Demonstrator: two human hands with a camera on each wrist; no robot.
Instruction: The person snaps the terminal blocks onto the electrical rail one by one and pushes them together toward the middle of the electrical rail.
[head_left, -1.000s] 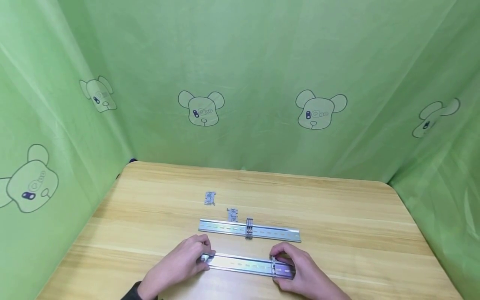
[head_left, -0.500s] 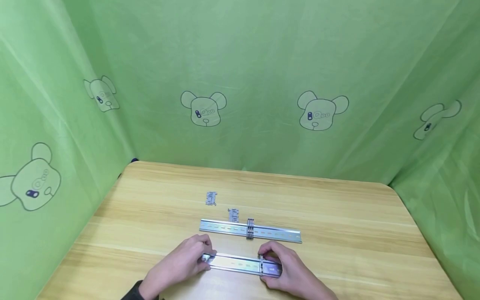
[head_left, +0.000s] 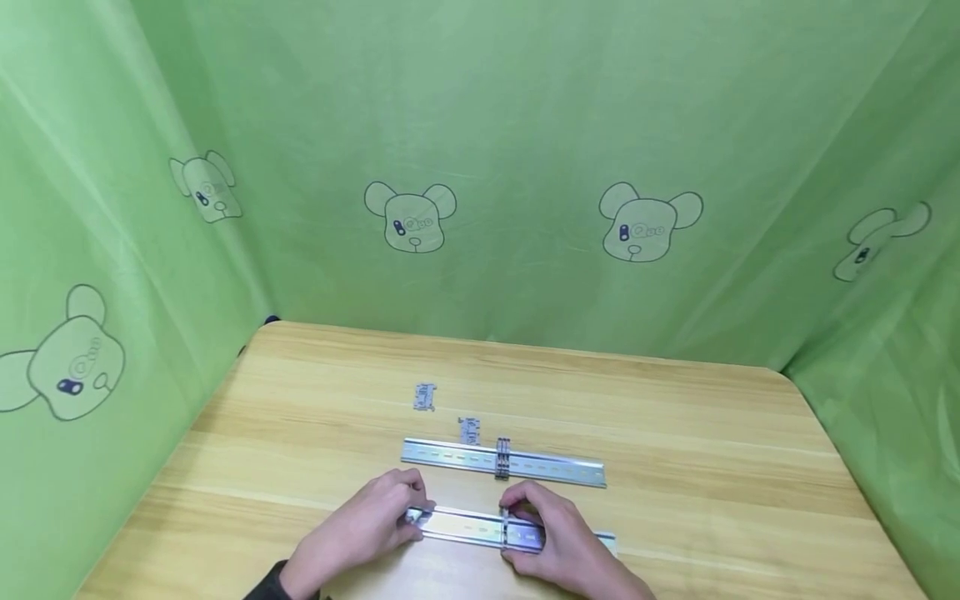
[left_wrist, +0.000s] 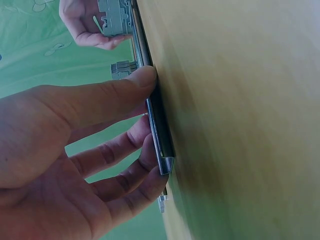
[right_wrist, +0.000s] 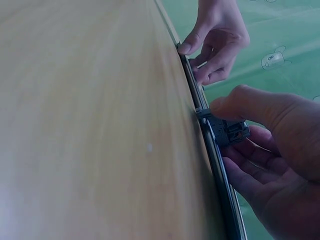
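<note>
A slotted metal DIN rail [head_left: 457, 527] lies across the table in front of me. My left hand [head_left: 367, 518] grips its left end, thumb on the near edge and fingers on the far edge, as the left wrist view shows. Farther right, my right hand [head_left: 558, 537] pinches a grey terminal block [right_wrist: 229, 131] between thumb and fingers. That block stands upright across the rail, its foot at the rail's edge; whether it is latched I cannot tell. The right hand covers part of the rail to the right of the block.
Behind lies a second DIN rail [head_left: 450, 454] bearing a small group of terminal blocks [head_left: 502, 458] near its middle. Two loose grey terminal blocks lie flat farther back, one [head_left: 469, 430] close to that rail, another [head_left: 424, 397] beyond it. Green curtains [head_left: 495, 275] surround the wooden table [head_left: 675, 417].
My right hand has moved left along the near rail with the terminal block, and the rail's right end now shows past the hand. The left hand keeps its grip on the left end.
</note>
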